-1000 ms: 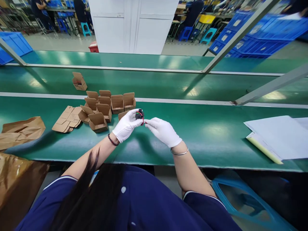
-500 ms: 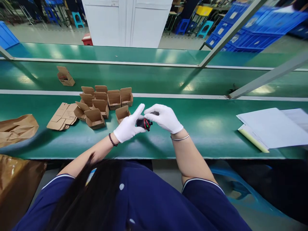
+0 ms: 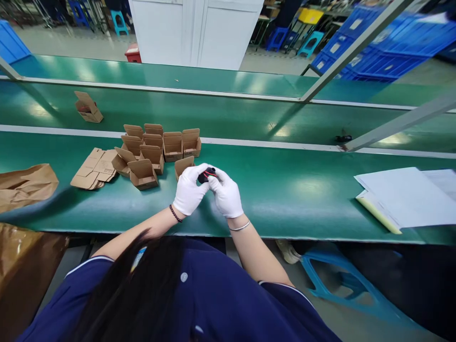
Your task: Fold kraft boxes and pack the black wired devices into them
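Brown crumpled paper bag (image 3: 26,184) lies at the far left of the near green work surface (image 3: 302,199), and below it, off the table's edge, a shiny brown plastic sack (image 3: 24,270) bulges. Right of the bag sits a stack of flat, unfolded cardboard blanks (image 3: 94,168). Farther off, on the green conveyor belt (image 3: 221,118) beyond the pale dividing rail, a single small cardboard box (image 3: 87,108) stands alone with its flap up. Next comes a cluster of small open cardboard boxes (image 3: 156,147), lids raised, packed close together on the near surface; the rightmost near one (image 3: 183,166) stands just beside the hands.

At the middle, the left hand (image 3: 188,192) in a white glove, a dark beaded bracelet on its wrist, is curled around a small black part with a red wire (image 3: 205,175). The right hand (image 3: 226,194), also white-gloved with a thin silver bangle, presses against the same part from the other side, fingers bent closed over it. Both hands hold it together just above the near surface, the part mostly hidden between the fingers.

At the far right lies a stack of white paper sheets (image 3: 406,197), with a yellowish edge underneath. Below the table edge stands a blue plastic stool (image 3: 342,280).
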The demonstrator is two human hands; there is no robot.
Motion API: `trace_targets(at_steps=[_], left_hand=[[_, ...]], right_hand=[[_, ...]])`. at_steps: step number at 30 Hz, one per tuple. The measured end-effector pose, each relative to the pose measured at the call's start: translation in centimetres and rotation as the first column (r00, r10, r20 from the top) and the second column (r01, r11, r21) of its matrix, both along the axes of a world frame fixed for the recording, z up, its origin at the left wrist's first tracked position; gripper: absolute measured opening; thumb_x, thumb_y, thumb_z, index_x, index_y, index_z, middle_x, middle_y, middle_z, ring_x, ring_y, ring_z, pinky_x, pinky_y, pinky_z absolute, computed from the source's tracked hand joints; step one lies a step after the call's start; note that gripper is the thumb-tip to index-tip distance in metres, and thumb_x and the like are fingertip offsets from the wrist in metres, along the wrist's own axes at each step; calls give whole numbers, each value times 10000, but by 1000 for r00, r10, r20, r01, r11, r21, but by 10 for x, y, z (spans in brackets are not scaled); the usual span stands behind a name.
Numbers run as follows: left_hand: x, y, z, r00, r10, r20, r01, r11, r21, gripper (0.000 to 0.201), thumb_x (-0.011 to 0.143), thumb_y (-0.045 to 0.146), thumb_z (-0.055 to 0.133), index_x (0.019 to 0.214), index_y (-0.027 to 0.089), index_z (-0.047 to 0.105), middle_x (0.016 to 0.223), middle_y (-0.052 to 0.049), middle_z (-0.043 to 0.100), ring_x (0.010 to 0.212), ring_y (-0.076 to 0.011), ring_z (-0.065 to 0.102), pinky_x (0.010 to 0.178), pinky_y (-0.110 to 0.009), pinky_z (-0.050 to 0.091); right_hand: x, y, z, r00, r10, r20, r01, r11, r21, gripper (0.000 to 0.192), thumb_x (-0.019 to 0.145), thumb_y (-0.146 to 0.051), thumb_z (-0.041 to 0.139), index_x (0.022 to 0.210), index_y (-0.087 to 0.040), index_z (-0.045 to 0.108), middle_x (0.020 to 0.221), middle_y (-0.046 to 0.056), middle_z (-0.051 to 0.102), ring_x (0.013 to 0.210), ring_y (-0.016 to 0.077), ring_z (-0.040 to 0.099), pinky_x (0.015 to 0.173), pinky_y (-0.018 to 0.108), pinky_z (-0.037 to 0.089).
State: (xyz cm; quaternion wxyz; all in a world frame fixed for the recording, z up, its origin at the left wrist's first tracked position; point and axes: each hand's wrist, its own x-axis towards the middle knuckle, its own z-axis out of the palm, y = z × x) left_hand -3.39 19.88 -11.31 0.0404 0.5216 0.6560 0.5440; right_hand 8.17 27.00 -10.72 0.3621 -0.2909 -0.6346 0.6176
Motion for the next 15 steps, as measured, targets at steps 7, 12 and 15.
trace_targets(at_steps=[7, 12, 15], left_hand=[[-37, -31, -45, 963, 260, -66, -266, 957, -115, 1191, 647, 474, 877, 1566, 183, 179, 1592, -241, 307, 1474, -401, 333, 1206, -557, 306], [-60, -14, -66, 973, 153, 171, -80, 925, -372, 925, 682, 280, 834, 1475, 169, 370, 1399, -182, 567, 1302, -360, 557, 1109, -521, 449], [-67, -9, -59, 978, 125, 167, -50, 916, -398, 666, 700, 235, 802, 1310, 174, 541, 1316, -148, 628, 1231, -342, 607, 1064, -494, 491]], right_hand=[[-20, 36, 23, 910, 104, 400, -272, 880, 389, 419, 909, -402, 594, 1287, -226, 638, 1327, 73, 654, 1221, 236, 614, 1070, 397, 492], [-72, 27, 53, 473, -73, 878, -770, 450, 452, 301, 922, -235, 555, 1178, -131, 674, 1222, 171, 672, 1136, 290, 643, 938, 392, 535], [-100, 20, 56, 233, -154, 960, -895, 352, 274, 273, 908, -189, 544, 1097, -79, 707, 1130, 215, 698, 1045, 306, 687, 853, 368, 549]])
